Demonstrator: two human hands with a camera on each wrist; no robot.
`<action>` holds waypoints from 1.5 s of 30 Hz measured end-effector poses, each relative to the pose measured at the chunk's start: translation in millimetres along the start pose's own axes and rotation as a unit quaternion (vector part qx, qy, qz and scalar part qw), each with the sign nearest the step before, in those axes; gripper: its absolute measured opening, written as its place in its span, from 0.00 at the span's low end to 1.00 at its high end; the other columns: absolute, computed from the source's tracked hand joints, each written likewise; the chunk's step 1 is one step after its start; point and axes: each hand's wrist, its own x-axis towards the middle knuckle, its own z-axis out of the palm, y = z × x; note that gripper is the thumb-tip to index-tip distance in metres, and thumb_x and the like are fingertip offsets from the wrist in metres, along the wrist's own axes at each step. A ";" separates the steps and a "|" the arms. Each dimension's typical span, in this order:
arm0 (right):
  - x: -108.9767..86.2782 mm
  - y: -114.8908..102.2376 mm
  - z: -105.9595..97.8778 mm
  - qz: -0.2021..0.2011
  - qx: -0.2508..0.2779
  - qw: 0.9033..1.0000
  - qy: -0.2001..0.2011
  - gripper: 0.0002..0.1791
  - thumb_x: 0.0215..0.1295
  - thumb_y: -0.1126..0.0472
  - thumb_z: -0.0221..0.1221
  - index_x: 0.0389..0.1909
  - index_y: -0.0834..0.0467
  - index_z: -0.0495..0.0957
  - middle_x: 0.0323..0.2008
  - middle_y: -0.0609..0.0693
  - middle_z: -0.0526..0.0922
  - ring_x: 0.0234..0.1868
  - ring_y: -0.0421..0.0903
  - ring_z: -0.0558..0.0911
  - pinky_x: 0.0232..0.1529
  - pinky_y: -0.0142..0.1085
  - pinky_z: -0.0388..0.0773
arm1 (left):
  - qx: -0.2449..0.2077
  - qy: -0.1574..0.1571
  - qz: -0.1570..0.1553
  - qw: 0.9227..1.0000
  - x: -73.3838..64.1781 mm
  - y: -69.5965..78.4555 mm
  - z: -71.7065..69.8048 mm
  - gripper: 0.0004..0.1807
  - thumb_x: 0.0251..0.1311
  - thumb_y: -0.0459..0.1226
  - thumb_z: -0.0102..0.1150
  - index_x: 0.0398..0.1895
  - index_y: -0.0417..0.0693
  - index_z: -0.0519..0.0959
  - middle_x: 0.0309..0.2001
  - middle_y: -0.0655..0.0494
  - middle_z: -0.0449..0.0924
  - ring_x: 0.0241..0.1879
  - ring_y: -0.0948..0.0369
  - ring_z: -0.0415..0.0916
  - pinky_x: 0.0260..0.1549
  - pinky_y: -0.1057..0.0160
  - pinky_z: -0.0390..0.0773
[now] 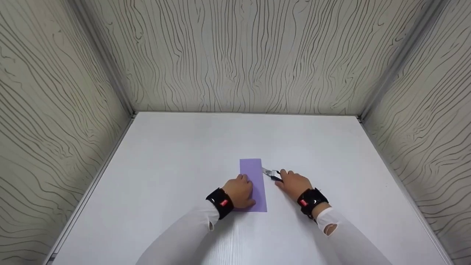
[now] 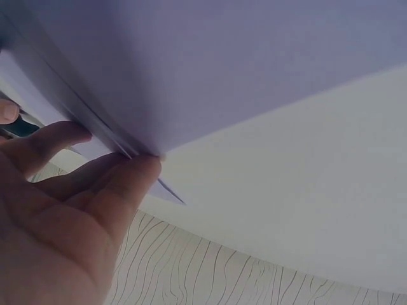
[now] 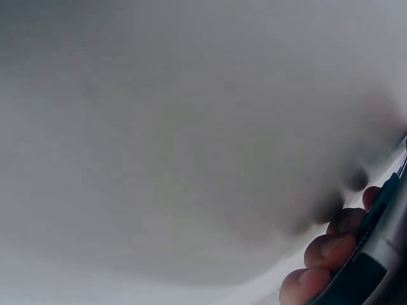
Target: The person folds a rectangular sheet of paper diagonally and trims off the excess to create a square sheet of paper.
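A strip of purple paper [image 1: 257, 184], folded in layers, lies lengthwise on the white table. My left hand [image 1: 239, 192] presses on its left part with the fingertips and thumb. In the left wrist view the fingers [image 2: 137, 178] rest against the paper [image 2: 254, 57] near its layered edge. My right hand [image 1: 296, 184] grips a plier-like tool [image 1: 270, 174] with a silver head and dark handles. That head is at the paper's right edge, in its upper part. In the right wrist view several curled fingers [image 3: 324, 254] wrap the tool's dark green and silver handle [image 3: 375, 254].
The white table [image 1: 176, 154] spreads around the paper, with wood-grain panels [image 1: 235, 55] behind and at both sides. Both wrists wear black bands, the left band [image 1: 220, 203] close to the paper's lower left.
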 end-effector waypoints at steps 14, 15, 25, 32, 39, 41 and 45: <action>8.2 -1.9 2.6 -0.001 0.002 1.000 0.010 0.21 0.77 0.47 0.64 0.45 0.63 0.75 0.28 0.59 0.78 0.25 0.58 0.79 0.24 0.55 0.78 | 0.015 0.011 0.006 1.000 2.5 -1.5 3.7 0.35 0.67 0.61 0.67 0.57 0.37 0.85 0.53 0.44 0.84 0.50 0.53 0.82 0.47 0.57 0.89; 8.9 -2.0 2.9 -0.001 0.002 1.000 0.008 0.21 0.78 0.47 0.64 0.46 0.63 0.75 0.28 0.59 0.79 0.25 0.58 0.80 0.24 0.55 0.78 | 0.017 0.012 0.006 1.000 2.8 -1.5 4.5 0.35 0.68 0.61 0.67 0.57 0.37 0.85 0.53 0.44 0.84 0.50 0.53 0.82 0.47 0.57 0.89; 8.7 -2.5 -0.3 0.005 0.007 1.000 0.014 0.21 0.77 0.47 0.64 0.47 0.63 0.75 0.28 0.60 0.79 0.25 0.59 0.80 0.24 0.55 0.78 | 0.014 0.006 0.002 1.000 7.3 -2.0 6.6 0.35 0.65 0.63 0.68 0.54 0.40 0.86 0.51 0.47 0.84 0.49 0.54 0.81 0.46 0.57 0.89; -1.5 -4.3 2.2 0.003 0.014 1.000 -0.001 0.19 0.78 0.47 0.64 0.48 0.61 0.76 0.28 0.57 0.77 0.24 0.55 0.77 0.24 0.52 0.77 | -0.031 0.002 -0.020 0.999 9.1 1.5 6.3 0.27 0.68 0.60 0.67 0.40 0.43 0.86 0.44 0.47 0.83 0.45 0.54 0.80 0.44 0.55 0.89; -15.9 -6.4 1.4 0.003 0.023 1.000 -0.020 0.18 0.77 0.47 0.64 0.48 0.59 0.77 0.28 0.56 0.77 0.25 0.54 0.77 0.25 0.50 0.76 | -0.030 0.011 -0.024 0.999 10.1 9.8 1.0 0.33 0.71 0.57 0.66 0.58 0.34 0.81 0.54 0.43 0.82 0.54 0.52 0.80 0.53 0.58 0.88; -18.4 -7.7 -0.2 0.005 0.025 0.999 -0.026 0.18 0.77 0.47 0.64 0.48 0.59 0.77 0.28 0.56 0.77 0.25 0.54 0.77 0.25 0.50 0.75 | -0.036 0.004 -0.027 0.999 10.4 10.6 1.2 0.37 0.72 0.57 0.65 0.65 0.32 0.79 0.61 0.41 0.81 0.60 0.51 0.79 0.56 0.57 0.88; -20.3 -11.0 -2.3 0.011 0.026 0.999 -0.032 0.18 0.77 0.47 0.65 0.49 0.59 0.77 0.29 0.57 0.78 0.26 0.54 0.78 0.26 0.51 0.76 | -0.046 -0.008 -0.031 0.998 12.0 10.6 4.1 0.38 0.72 0.57 0.65 0.67 0.31 0.79 0.68 0.39 0.79 0.66 0.49 0.78 0.60 0.56 0.87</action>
